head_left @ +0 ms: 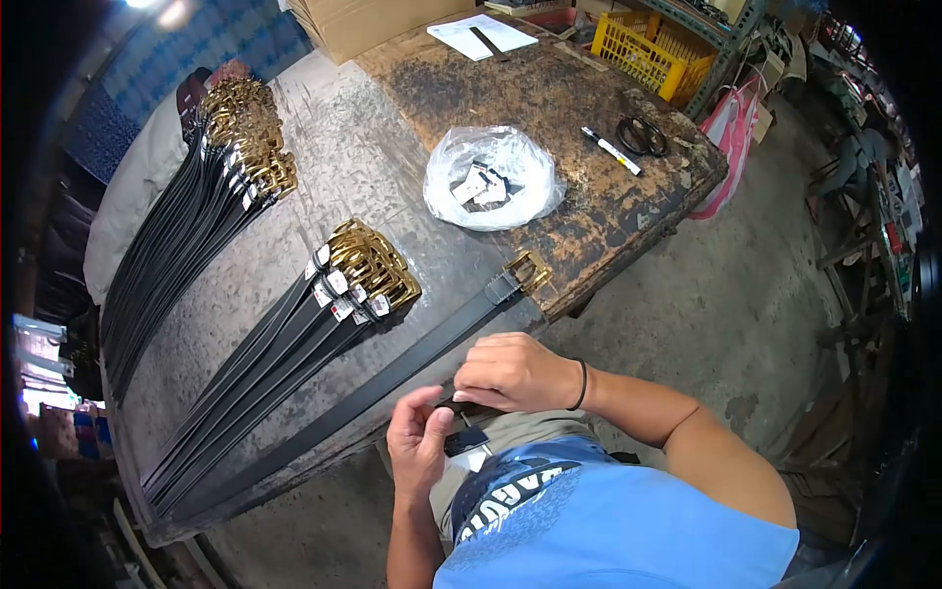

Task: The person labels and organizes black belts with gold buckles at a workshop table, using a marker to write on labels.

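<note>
My left hand (419,444) is closed, its fingers curled toward the thumb above my lap. Just to its right, a small black and white tag (468,444) shows by my shirt; whether the fingers hold it cannot be made out. Close beside it, my right hand (512,374) is also closed, fingers bent inward, and whatever it pinches is hidden. A single black belt (392,385) lies along the near table edge, its gold buckle (531,272) beyond my right hand. Behind it rests a bundle of black belts (285,329) with gold buckles and white tags.
A larger belt pile (191,221) lies at the left. A clear plastic bag (535,196) holds tags. Farther right are a marker (610,151) and black scissors (642,137). A cardboard box (368,25), papers (481,36) and a yellow crate (638,59) are at the back.
</note>
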Motion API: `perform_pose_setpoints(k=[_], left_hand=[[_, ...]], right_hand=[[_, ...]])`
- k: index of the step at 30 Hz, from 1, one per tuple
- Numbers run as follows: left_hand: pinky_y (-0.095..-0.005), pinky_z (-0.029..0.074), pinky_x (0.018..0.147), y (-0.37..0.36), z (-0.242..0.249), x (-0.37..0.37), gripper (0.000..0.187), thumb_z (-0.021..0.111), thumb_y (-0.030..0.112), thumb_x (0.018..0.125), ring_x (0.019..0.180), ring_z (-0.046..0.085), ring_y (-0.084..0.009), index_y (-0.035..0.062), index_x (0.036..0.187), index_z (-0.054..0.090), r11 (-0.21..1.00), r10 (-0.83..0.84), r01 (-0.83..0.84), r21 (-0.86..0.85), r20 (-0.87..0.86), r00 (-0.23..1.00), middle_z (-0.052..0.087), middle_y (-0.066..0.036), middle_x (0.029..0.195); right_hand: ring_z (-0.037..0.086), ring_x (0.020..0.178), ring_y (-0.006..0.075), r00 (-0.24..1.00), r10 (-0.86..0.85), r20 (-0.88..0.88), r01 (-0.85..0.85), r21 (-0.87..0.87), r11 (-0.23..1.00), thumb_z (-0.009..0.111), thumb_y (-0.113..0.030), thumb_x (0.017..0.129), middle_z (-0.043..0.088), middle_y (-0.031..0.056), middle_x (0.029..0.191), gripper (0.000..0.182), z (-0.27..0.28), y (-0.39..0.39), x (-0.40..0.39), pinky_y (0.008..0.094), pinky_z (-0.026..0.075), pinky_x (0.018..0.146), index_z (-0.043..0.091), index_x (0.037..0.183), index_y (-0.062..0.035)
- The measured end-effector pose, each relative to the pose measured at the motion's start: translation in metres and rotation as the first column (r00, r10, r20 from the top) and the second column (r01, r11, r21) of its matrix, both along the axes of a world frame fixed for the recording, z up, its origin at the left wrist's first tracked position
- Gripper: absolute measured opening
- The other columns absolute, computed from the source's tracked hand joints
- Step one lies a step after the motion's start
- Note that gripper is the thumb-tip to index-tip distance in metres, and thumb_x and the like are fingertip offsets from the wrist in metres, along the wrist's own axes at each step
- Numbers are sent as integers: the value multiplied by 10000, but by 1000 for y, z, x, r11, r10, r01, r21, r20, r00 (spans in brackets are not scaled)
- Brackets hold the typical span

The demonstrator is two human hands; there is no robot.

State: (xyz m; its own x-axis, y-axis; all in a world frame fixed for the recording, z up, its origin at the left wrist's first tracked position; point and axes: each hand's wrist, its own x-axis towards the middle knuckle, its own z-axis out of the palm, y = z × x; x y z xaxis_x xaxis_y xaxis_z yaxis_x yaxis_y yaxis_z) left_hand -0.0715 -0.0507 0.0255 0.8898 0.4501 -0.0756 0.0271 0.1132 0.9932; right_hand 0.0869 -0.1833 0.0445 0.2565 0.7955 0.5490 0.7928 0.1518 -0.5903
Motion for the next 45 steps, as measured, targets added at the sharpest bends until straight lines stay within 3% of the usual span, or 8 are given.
perform_pose_setpoints(k=[9,15,28,32,34,36,38,45], left_hand=[[-188,419,625,-3,1,-12,107,623,94,893,690,503,-39,3,946,606,998,-56,58,14,-114,992,578,22,789],[-180,374,547,24,-5,-31,80,617,107,884,609,467,-36,32,867,598,971,143,-114,209,-127,982,546,28,726],[-175,330,561,41,8,-27,110,609,117,905,637,421,-21,10,880,600,850,271,-172,497,-133,953,512,56,716],[-174,330,559,39,12,-30,108,613,119,902,634,417,-20,14,876,607,836,279,-156,526,-162,946,511,61,706],[-209,370,542,39,12,-32,107,637,102,868,589,449,-53,-2,840,627,859,308,-193,475,-177,935,537,14,657],[-212,379,546,40,12,-34,103,639,97,865,591,460,-58,-3,842,629,860,310,-197,471,-176,934,545,4,657],[-216,389,550,40,13,-29,99,641,93,861,593,471,-62,-4,843,630,863,308,-198,465,-172,936,554,-6,656],[-288,442,558,30,26,21,99,652,105,828,577,542,-192,14,830,614,722,123,2,692,-131,984,565,-94,694]], right_hand=[[556,739,250,1000,-5,30,8,-99,995,663,-221,806,540,60,762,161,-2,-21,11,366,461,663,582,802,-82],[542,879,273,895,-422,148,439,-119,890,677,-147,775,586,80,868,100,-33,-45,94,376,426,809,624,815,-73],[462,1089,290,930,-347,118,366,-270,891,717,-232,756,539,88,1123,402,-48,-34,87,401,364,951,617,1127,-113],[521,1057,268,904,-288,316,340,-125,932,682,-218,805,602,65,1066,307,-53,-23,95,394,388,926,636,1087,-106],[595,907,246,953,-261,153,299,-343,890,646,-280,836,642,34,892,238,-43,-23,96,369,449,833,658,993,-102],[617,728,216,970,-234,63,242,-229,943,617,-287,876,622,52,728,234,-29,-14,89,331,473,702,656,910,-60],[600,680,153,810,-295,-507,-55,-567,822,591,-272,898,602,68,703,249,-6,-11,82,301,457,610,641,868,-30],[502,666,40,479,-175,-860,-304,-350,886,581,-140,880,552,-29,794,186,-4,-19,81,197,411,559,542,1040,-52]])
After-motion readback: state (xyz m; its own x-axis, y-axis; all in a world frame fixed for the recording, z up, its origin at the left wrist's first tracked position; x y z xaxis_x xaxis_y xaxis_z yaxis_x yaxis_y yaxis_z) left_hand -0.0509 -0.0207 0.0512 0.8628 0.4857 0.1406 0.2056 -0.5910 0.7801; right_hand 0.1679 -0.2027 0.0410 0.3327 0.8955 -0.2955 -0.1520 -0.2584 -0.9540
